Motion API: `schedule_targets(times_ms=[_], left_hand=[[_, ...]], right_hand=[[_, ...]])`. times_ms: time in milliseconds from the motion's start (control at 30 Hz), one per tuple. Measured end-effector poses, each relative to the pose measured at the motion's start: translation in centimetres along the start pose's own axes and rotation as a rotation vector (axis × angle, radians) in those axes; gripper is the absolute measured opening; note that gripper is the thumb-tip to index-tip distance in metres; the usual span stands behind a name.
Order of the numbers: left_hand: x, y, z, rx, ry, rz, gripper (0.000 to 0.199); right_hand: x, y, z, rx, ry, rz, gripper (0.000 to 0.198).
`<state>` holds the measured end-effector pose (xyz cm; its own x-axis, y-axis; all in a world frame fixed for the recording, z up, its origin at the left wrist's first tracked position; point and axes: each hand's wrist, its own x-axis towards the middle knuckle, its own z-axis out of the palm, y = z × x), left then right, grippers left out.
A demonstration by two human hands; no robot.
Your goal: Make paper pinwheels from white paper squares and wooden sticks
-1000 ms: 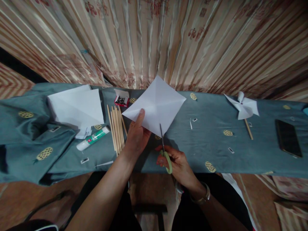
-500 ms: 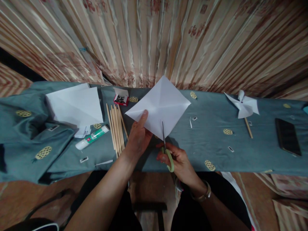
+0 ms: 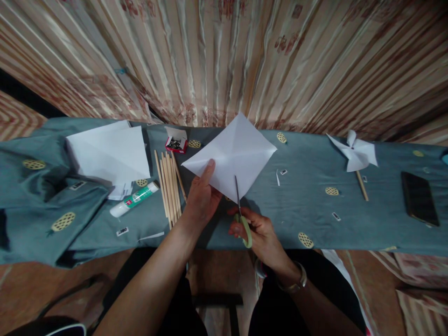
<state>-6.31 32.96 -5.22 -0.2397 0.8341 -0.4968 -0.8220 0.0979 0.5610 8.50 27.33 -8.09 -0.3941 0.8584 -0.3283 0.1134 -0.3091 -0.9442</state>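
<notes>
A square sheet of white paper (image 3: 236, 147), with crease lines crossing its middle, is held up cornerwise in front of me. My left hand (image 3: 203, 196) pinches its lower left edge, thumb on top and fingers underneath. In my right hand (image 3: 257, 231) is a pair of scissors (image 3: 245, 228) with light green handles, fingers through the loops. The blades sit at the sheet's near corner, pointing up toward its centre, and look nearly closed along a line there. Part of the fingers of my left hand is hidden under the paper.
Left on the cloth-covered table (image 3: 301, 200) lie white sheets (image 3: 108, 151), a glue stick (image 3: 135, 199), several wooden sticks (image 3: 170, 186) and an open red box (image 3: 176, 142) of small metal pieces. To the right are a paper pinwheel (image 3: 357, 151) on a stick and a phone (image 3: 419, 198). A curtain hangs behind.
The scissor blades have closed further at the near corner of the paper, the handles drawing together. The sheet's far corner has dipped slightly; my left hand keeps its place.
</notes>
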Motion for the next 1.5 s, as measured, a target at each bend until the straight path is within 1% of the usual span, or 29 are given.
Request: schedule_targets(times_ms=[167, 367, 467, 567, 667, 867, 1033, 1167, 1267, 1400, 1433, 1500], left_hand=[[-0.1, 0.1, 0.0, 0.023, -0.019, 0.013, 0.015], [-0.1, 0.0, 0.1, 0.029, 0.005, 0.015, 0.017], [-0.2, -0.2, 0.1, 0.055, -0.022, 0.013, 0.017], [-0.3, -0.5, 0.0, 0.079, -0.041, -0.019, 0.016], [-0.4, -0.6, 0.0, 0.085, -0.056, -0.046, 0.017], [-0.4, -0.7, 0.0, 0.066, -0.051, -0.019, 0.014], [-0.4, -0.5, 0.1, 0.062, -0.011, -0.021, 0.014], [-0.5, -0.5, 0.2, 0.052, -0.003, -0.024, 0.015], [-0.5, -0.5, 0.2, 0.059, 0.014, -0.025, 0.013], [-0.5, -0.6, 0.1, 0.072, -0.019, -0.021, 0.014], [-0.5, -0.6, 0.1, 0.077, -0.028, -0.023, 0.015], [-0.5, -0.8, 0.0, 0.084, -0.033, -0.026, 0.015]], right_hand=[[0.1, 0.0, 0.2, 0.061, 0.030, 0.011, 0.033], [0.0, 0.2, -0.1, 0.017, 0.002, 0.002, 0.036], [0.0, 0.1, -0.3, -0.040, -0.001, -0.038, 0.038], [0.1, -0.2, -0.4, -0.068, 0.002, -0.057, 0.039], [0.2, -0.5, -0.3, -0.047, 0.030, -0.069, 0.041], [0.3, -0.2, 0.0, 0.020, 0.062, -0.026, 0.038], [0.5, -0.4, 0.1, 0.046, 0.079, 0.027, 0.046], [0.5, -0.8, 0.2, 0.057, 0.075, 0.061, 0.050], [0.5, -0.7, 0.2, 0.091, 0.061, 0.055, 0.058], [0.5, -0.8, 0.1, 0.106, 0.050, 0.031, 0.077], [0.5, -0.8, 0.0, 0.103, 0.049, 0.024, 0.079], [0.5, -0.9, -0.1, 0.097, 0.045, 0.018, 0.076]])
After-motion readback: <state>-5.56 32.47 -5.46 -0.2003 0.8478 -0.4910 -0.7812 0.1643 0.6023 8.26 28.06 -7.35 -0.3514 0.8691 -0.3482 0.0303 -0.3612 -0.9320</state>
